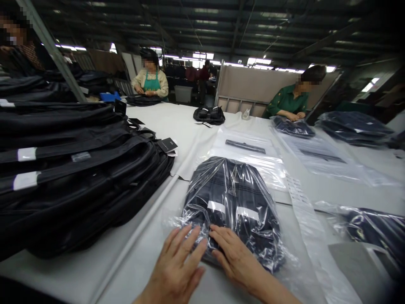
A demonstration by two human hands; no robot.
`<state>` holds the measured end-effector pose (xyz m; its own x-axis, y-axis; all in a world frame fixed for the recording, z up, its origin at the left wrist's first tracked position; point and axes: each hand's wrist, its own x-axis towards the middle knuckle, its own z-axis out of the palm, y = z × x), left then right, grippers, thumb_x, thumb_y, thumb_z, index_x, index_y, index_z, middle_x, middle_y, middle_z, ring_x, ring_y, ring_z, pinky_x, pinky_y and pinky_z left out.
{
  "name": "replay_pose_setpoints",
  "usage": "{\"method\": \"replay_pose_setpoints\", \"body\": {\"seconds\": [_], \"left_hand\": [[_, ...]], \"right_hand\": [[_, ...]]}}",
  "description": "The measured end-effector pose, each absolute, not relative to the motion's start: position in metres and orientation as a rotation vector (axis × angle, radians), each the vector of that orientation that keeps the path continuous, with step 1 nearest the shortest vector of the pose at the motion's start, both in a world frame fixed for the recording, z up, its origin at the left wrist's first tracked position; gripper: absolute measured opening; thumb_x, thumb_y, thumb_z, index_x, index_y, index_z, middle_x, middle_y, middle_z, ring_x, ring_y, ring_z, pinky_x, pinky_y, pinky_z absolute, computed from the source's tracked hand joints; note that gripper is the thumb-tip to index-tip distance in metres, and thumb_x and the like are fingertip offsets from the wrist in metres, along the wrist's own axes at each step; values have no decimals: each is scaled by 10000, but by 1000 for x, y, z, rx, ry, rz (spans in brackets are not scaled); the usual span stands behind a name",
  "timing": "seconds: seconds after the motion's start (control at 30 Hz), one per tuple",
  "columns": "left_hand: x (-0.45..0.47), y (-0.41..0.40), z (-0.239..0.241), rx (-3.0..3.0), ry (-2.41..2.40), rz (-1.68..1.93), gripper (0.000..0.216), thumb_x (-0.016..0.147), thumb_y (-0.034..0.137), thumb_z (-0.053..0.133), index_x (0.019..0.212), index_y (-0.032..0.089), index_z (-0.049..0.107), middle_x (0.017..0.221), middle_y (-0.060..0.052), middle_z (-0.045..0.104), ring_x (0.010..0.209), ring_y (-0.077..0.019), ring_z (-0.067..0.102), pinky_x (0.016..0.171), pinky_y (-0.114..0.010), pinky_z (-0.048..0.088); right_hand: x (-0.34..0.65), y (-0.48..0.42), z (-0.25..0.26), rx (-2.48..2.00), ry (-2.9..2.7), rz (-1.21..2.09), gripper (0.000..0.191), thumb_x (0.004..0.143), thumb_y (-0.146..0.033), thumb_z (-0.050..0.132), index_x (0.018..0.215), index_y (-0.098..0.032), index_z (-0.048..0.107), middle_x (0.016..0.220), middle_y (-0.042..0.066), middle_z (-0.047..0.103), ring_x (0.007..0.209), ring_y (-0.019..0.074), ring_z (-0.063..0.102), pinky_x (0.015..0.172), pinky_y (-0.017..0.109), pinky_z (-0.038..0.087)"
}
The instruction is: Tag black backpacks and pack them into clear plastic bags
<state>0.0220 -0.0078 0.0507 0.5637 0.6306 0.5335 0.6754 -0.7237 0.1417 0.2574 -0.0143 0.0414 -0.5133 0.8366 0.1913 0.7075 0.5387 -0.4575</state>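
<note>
A dark backpack in a clear plastic bag (232, 190) lies on the white table (152, 261) before me, two white wrapped strips showing through the film. My left hand (179, 261) rests at its near left edge, fingers stretched out and spread over the loose plastic. Beside it, my right hand (232, 253) lies flat on the lower part of the bag, its fingers extended and a little apart. Neither hand grips anything. Just beyond the backpack are flat clear plastic bags (215, 145) with a dark printed band.
A tall stack of black backpacks (79, 169) with hanging tags fills the left side. More bagged backpacks (354, 126) lie at right. Across the table, one person in a green apron (152, 83) and another in a green top (289, 101) handle bags. A black backpack (209, 115) lies at the far middle.
</note>
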Motion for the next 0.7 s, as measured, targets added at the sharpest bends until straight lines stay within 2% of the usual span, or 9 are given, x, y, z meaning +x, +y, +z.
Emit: {"method": "replay_pose_setpoints", "body": {"seconds": [0.1, 0.17, 0.27, 0.43, 0.6, 0.7], "left_hand": [[51, -10, 35, -2752, -1239, -497, 784, 763, 537, 601, 1419, 305, 239, 1440, -124, 326, 1306, -396, 259, 992, -601, 303], [59, -4, 21, -2730, -1332, -429, 905, 661, 592, 672, 1411, 362, 220, 1458, -117, 290, 1309, -412, 240, 983, -629, 293], [59, 1, 8, -2689, -1381, -457, 911, 639, 543, 718, 1398, 397, 235, 1493, -100, 202, 1326, -423, 186, 985, -622, 297], [58, -5, 4, -2643, -1413, -523, 886, 673, 453, 729, 1405, 370, 238, 1516, -102, 95, 1332, -417, 170, 998, -590, 304], [61, -6, 10, -2662, -1437, -524, 996, 593, 424, 793, 1399, 413, 208, 1523, -97, 27, 1327, -424, 170, 997, -595, 293], [61, -4, 14, -2696, -1403, -512, 925, 606, 382, 787, 1372, 434, 272, 1523, -81, 46, 1316, -432, 187, 989, -602, 288]], "right_hand": [[257, -15, 42, -1250, -2381, 471, 459, 868, -173, 444, 1322, -176, 382, 1349, 115, 459, 1226, 231, 421, 1027, 449, 395], [257, -15, 43, -1244, -2381, 480, 479, 860, -175, 448, 1333, -179, 370, 1353, 113, 456, 1231, 232, 417, 1031, 450, 389], [257, -15, 45, -1250, -2372, 491, 477, 852, -164, 440, 1325, -183, 382, 1357, 110, 451, 1238, 232, 409, 1035, 454, 383], [256, -17, 48, -1261, -2350, 518, 475, 846, -148, 432, 1317, -184, 383, 1357, 107, 442, 1251, 227, 390, 1055, 451, 356], [261, -19, 43, -1254, -2231, 582, 511, 841, -149, 429, 1338, -172, 310, 1334, 126, 442, 1247, 221, 394, 1057, 433, 349], [258, -17, 43, -1268, -2131, 651, 489, 841, -136, 415, 1317, -164, 308, 1298, 130, 465, 1217, 204, 430, 1046, 401, 359]]}}
